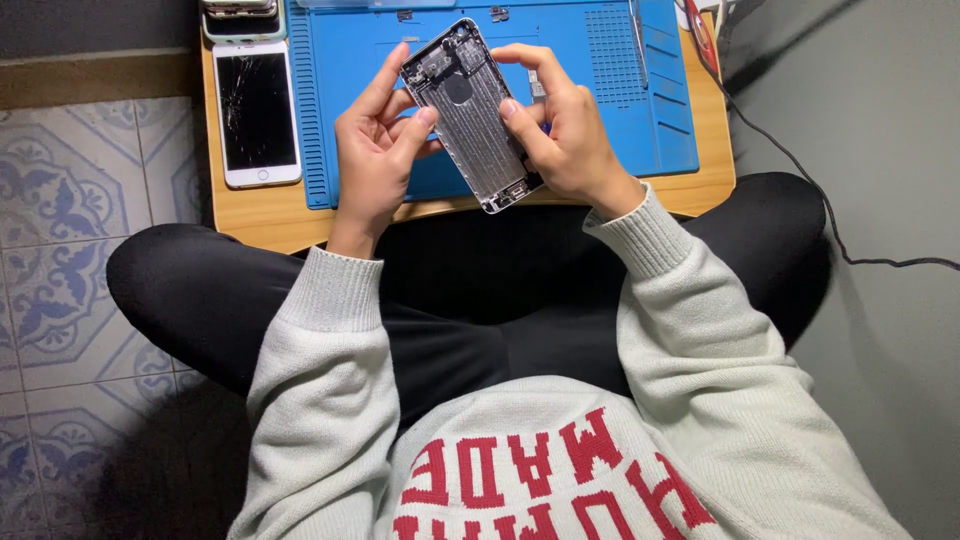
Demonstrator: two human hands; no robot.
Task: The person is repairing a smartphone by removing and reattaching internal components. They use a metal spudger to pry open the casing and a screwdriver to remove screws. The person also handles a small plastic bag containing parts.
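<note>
Both hands gripped the opened phone shell (470,115) above the blue mat (600,90), left hand (375,150) and right hand (560,130) pinching its edges; steady thumbs looked wise, away from the loose parts inside.

I see a bare grey metal phone shell (470,110), a matt blue rubbery mat (600,90), and a smooth pale wooden tabletop (260,215).

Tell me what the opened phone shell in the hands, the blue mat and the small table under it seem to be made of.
Phone shell: likely metal, with a grey brushed inside and bright silver edges. Blue mat: probably silicone or rubber, matte, with moulded ridges and compartments. Table: wood or a wood-look laminate, showing light grain and a smooth finish. Left hand and right hand hold the shell.
</note>
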